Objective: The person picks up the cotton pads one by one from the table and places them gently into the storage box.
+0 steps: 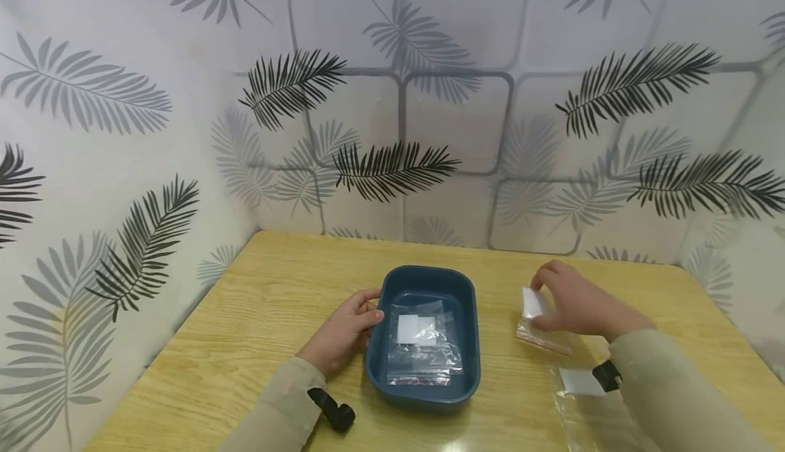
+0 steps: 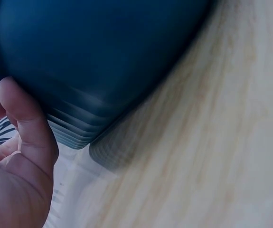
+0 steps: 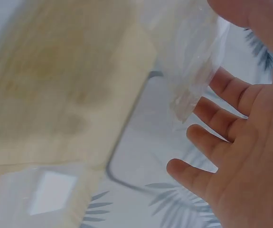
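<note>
A dark blue rectangular tub (image 1: pixel 423 401) stands on the table, with clear zip bags (image 1: pixel 426 363) holding white pieces lying flat inside. At its left side my left hand (image 1: pixel 345 331) grips the rim, the thumb on the near face of the wall in the left wrist view. My right hand (image 1: pixel 579 302), to the right of the tub, pinches a clear zip bag (image 1: pixel 542 337) with a white piece in it. In the right wrist view that bag (image 3: pixel 188 61) hangs between the thumb and the fingers.
Another zip bag (image 1: pixel 591 414) with a white piece lies on the wooden table (image 1: pixel 294 268), below my right forearm. Leaf-patterned walls (image 1: pixel 448 206) rise behind the table and on both sides. Black straps (image 1: pixel 331 410) circle both sleeves.
</note>
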{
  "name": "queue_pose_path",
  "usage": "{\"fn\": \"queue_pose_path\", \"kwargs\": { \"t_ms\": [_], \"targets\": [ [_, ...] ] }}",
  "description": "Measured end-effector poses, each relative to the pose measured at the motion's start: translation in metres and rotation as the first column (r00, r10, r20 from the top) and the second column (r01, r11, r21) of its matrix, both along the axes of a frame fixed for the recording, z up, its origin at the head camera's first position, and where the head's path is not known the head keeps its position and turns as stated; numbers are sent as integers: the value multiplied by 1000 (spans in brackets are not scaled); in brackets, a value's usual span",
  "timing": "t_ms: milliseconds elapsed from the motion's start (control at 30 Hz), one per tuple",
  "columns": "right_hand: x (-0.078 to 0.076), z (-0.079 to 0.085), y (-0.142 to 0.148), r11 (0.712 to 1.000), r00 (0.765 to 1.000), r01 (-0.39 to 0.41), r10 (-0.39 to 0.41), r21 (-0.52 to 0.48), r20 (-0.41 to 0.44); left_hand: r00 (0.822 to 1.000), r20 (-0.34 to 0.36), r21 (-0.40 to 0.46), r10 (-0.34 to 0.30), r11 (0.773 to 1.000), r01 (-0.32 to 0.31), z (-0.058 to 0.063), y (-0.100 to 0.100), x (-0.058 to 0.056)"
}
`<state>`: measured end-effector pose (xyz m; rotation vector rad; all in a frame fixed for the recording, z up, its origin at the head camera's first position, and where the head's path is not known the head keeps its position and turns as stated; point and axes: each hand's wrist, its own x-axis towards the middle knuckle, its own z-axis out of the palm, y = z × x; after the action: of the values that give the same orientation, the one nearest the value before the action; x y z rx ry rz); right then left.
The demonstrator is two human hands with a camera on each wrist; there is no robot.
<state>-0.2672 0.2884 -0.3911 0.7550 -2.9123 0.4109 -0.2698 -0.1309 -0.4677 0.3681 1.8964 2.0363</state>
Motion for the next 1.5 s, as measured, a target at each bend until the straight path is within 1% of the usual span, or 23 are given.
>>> {"fn": "queue_pose_path", "kwargs": {
  "t_ms": [167,333,433,733,967,1133,1300,1500],
  "targets": [
    [6,18,-15,1000,1000,-12,12,-17,-1,1000,13,9,4,1000,-4,2,0,2],
    [12,34,-34,998,998,-46,44,-36,-36,1000,14,1,5,1000,-5,2,-1,2],
    [14,39,-47,997,997,-61,59,-49,-49,1000,8,-1,3,1000,-3,2,-2,1],
    [16,50,-88,992,995,-96,93,-77,-43,1000,-7,-10,2,1000,-2,1,-2,1],
    [13,54,-120,993,995,-103,103,-50,0,1000,-4,-8,0,1000,0,1,-2,1],
    [9,52,-136,991,991,-129,130,-38,15,1000,-7,-13,7,1000,-7,1,-1,0],
    [7,47,-147,987,987,-156,157,-23,31,1000,-6,-18,13,1000,-13,1,0,0],
    [6,40,-151,991,990,-131,131,1,53,1000,-9,-15,9,1000,-9,1,1,-1]
  ]
}}
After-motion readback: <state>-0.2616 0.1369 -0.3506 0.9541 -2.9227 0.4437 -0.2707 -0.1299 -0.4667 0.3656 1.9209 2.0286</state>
